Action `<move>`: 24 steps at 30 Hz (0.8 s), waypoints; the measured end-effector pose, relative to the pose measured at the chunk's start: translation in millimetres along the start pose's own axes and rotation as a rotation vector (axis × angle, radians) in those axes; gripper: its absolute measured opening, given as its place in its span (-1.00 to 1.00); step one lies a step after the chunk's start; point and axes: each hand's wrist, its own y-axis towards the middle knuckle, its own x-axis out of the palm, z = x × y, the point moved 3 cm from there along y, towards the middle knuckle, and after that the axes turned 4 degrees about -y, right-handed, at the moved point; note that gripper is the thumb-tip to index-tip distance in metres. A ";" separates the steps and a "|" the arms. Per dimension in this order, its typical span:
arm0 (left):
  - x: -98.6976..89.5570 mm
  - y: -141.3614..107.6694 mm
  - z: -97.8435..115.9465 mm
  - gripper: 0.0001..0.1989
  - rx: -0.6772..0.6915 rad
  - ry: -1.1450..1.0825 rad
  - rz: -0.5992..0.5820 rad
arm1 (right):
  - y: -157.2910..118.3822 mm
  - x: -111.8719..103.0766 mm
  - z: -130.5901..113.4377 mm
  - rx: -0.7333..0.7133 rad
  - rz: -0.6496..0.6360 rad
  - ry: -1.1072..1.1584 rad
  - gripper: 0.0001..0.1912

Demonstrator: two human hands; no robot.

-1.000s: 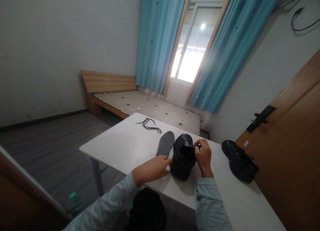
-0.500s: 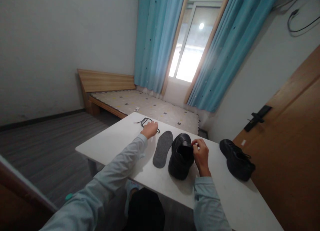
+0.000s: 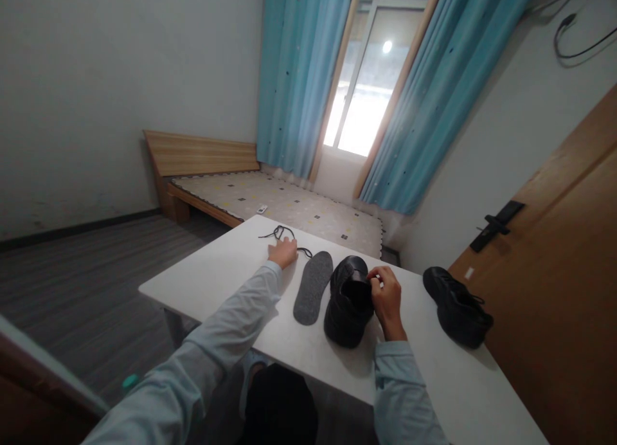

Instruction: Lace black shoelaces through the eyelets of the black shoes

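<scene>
My left hand (image 3: 283, 252) rests over the white table beside a black shoelace (image 3: 305, 249), its fingers apart. Part of the lace is hidden behind the hand, and the rest lies in loose loops. My right hand (image 3: 387, 298) pinches the right edge of the opening of a black shoe (image 3: 344, 316), which stands upright with its toe pointing away from me. A grey insole (image 3: 313, 287) lies flat between the lace and that shoe.
Another black shoe (image 3: 457, 308), with its lace in, stands at the right of the white table (image 3: 207, 271). Beyond the table is a bed (image 3: 289, 204) with a small white object on it. A wooden door (image 3: 563, 271) is close on the right.
My left hand has shifted slightly left and towards me, and its fingers are more spread. More of the shoelace shows. My right hand stays at the shoe's edge.
</scene>
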 end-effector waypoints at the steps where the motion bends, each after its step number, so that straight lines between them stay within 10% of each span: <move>1: 0.0 -0.1 1.7 -0.61 0.035 -0.002 0.001 | 0.0 0.1 0.0 -0.002 -0.001 0.000 -0.85; 14: -5.5 -1.8 28.0 -0.87 0.416 -0.126 0.019 | 0.2 -0.2 -1.5 0.006 -0.011 0.000 -0.85; 24: -20.2 -16.0 33.7 -0.81 0.327 -0.127 0.090 | 1.6 -0.4 -1.3 0.002 -0.010 0.001 -0.85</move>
